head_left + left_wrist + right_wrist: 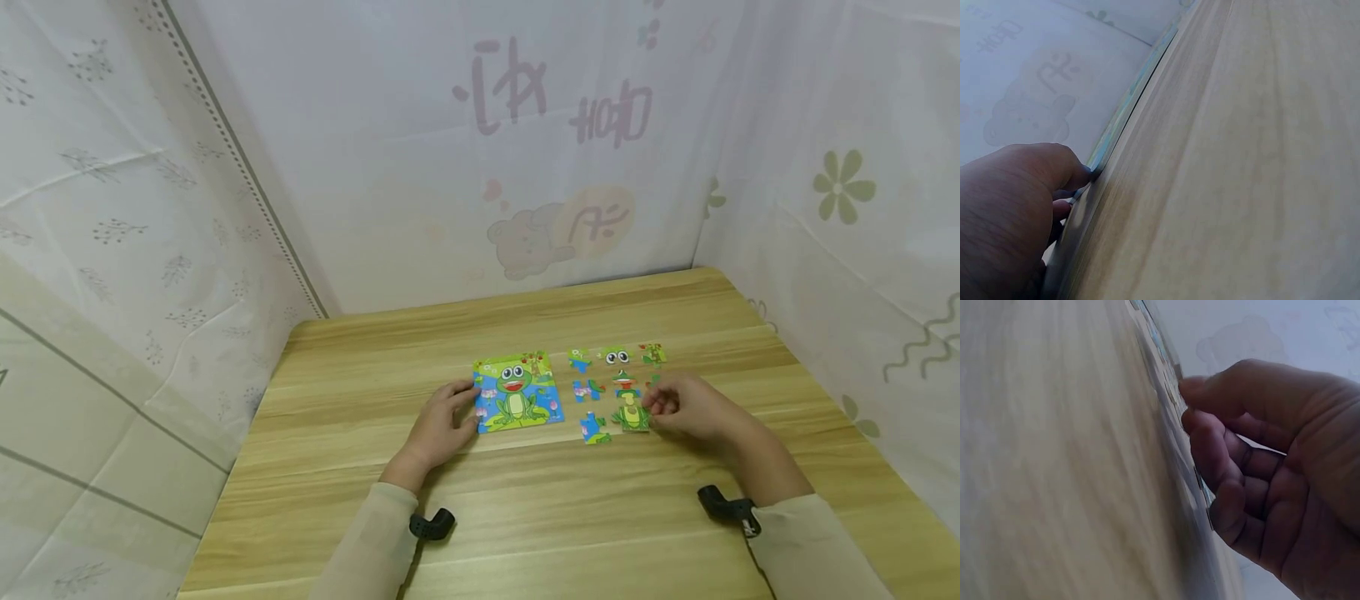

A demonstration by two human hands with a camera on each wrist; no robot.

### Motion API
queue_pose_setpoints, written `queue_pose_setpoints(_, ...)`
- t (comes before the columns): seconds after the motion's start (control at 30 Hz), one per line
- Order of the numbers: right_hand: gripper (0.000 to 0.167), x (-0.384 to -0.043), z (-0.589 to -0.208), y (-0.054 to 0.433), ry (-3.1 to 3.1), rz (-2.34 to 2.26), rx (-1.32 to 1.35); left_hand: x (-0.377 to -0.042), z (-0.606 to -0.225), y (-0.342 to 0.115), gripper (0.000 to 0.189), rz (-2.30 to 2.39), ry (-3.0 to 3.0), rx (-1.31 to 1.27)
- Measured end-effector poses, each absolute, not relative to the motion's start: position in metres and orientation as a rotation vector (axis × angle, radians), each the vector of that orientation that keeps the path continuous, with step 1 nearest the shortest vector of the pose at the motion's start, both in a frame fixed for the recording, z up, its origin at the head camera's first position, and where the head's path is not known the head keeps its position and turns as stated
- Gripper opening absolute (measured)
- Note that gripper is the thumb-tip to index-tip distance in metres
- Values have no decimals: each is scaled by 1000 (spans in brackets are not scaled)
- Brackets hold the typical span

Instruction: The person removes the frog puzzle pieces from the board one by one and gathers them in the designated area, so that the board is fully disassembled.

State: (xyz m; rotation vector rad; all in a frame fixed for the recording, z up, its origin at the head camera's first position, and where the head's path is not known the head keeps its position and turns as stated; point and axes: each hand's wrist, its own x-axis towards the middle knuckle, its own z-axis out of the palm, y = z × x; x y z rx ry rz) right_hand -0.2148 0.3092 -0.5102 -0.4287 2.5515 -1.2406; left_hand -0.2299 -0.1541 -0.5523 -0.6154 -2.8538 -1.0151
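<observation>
A square frog picture (517, 392) lies flat on the table, and my left hand (441, 421) rests at its left side. The fingertips touch its left edge; in the left wrist view the thumb (1072, 175) sits right at its near corner. To the right are spread several puzzle pieces with the same frog design. My right hand (690, 407) has its fingers curled, thumb and index pinching at the right edge of the frog-body puzzle piece (632, 417). The frog-mouth piece (625, 381) lies just above it. My right hand partly covers the right-hand column of pieces.
Among the other pieces are an eyes piece (617, 357), a tree piece (652, 354) and a blue piece (594, 427). The wooden table (525, 508) meets a printed curtain (420, 208) at the back. More curtain hangs on both sides.
</observation>
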Motion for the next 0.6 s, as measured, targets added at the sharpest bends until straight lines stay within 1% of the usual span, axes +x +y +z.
queue_pose_setpoints(0.2, 15, -213, -512, 312, 2549, -1229, -373, -230, -553, -155, 52, -1011, -2860, -619)
queue_pose_setpoints(0.6, 16, -210, -512, 313, 2537, -1192, -393, -231, -552, -155, 52, -1002, -2854, -634)
